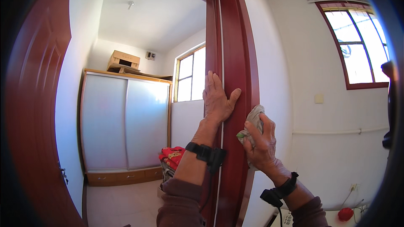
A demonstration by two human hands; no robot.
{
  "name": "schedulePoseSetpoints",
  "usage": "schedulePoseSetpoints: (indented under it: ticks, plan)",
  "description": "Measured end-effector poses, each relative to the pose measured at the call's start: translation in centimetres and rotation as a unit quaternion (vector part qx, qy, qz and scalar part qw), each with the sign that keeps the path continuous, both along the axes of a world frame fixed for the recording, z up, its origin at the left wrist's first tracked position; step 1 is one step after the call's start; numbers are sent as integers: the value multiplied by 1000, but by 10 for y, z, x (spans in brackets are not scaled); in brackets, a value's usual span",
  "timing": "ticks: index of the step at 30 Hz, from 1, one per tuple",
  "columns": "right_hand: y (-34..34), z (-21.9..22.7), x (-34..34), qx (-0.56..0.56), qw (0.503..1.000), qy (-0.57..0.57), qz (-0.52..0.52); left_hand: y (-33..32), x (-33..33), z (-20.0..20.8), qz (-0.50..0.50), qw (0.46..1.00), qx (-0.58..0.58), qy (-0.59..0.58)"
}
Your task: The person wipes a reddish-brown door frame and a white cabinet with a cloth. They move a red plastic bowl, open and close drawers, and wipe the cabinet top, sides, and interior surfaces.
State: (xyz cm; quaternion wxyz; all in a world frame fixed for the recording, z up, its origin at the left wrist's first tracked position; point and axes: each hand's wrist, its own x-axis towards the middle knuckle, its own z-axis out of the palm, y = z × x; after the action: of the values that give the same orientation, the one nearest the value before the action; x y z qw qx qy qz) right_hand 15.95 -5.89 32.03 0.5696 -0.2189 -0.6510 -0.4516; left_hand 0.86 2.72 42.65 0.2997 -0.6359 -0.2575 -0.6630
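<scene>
My left hand [218, 100] lies flat against the dark red door frame [234, 59], fingers stretched upward and thumb spread to the right. Lower and to the right, my right hand [261, 143] grips a crumpled greyish cleaning cloth [255, 117] with a small green patch. It presses the cloth on the outer edge of the frame, where the red trim meets the white wall. Both wrists wear black strapped devices with cables. The palm side of each hand is hidden.
An open red door [38, 84] stands at the left. Through the doorway are a sliding-door wardrobe [105, 122] with a cardboard box [124, 59] on top, and red patterned fabric [172, 155]. At the lower right, a white surface [332, 218] carries a red round object [345, 214].
</scene>
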Motion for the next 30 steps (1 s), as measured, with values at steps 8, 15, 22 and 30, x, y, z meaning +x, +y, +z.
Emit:
schedulePoseSetpoints:
  ticks: [8, 15, 22, 30]
  plan:
    - [2, 0, 0, 17, 1000, -7, -5, 1, 0, 11, -44, 998, -47, -18]
    - [1, 0, -2, 11, 1000, 2, -3, 4, -2, 11, -172, 984, -36, -43]
    - [0, 2, -1, 26, 1000, 6, 3, -3, -13, -4, -148, 987, -50, 24]
    - [7, 2, 2, 34, 999, 17, -9, -3, -7, -134, -88, 995, -50, 20]
